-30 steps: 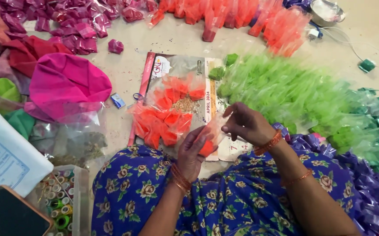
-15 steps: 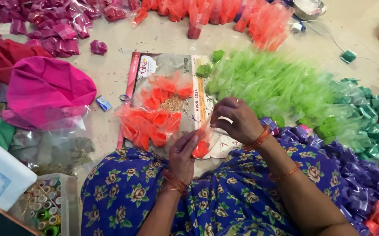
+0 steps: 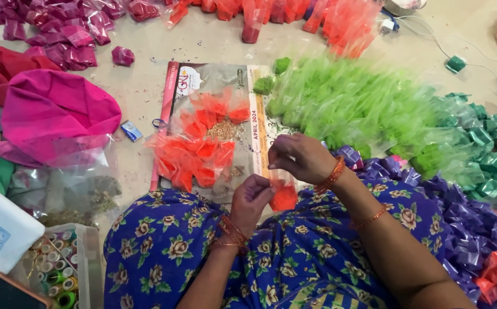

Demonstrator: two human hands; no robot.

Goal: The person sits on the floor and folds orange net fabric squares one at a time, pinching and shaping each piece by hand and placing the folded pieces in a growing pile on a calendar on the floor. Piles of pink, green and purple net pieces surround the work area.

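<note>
My left hand and my right hand meet above my lap, both pinching a small clear packet of orange powder. The right hand grips its upper edge, the left hand holds its side. Just ahead lies a heap of similar orange packets on a printed paper sheet spread on the floor, with a small pile of golden bits in the middle. My lap is covered by blue floral cloth.
Green packets are heaped to the right, purple ones near my right arm, magenta ones far left, red-orange ones at the top. A pink cloth and a box of thread spools are at left.
The view has shifted slightly. Both hands stay on the orange packet above my lap, with only small finger movements.
</note>
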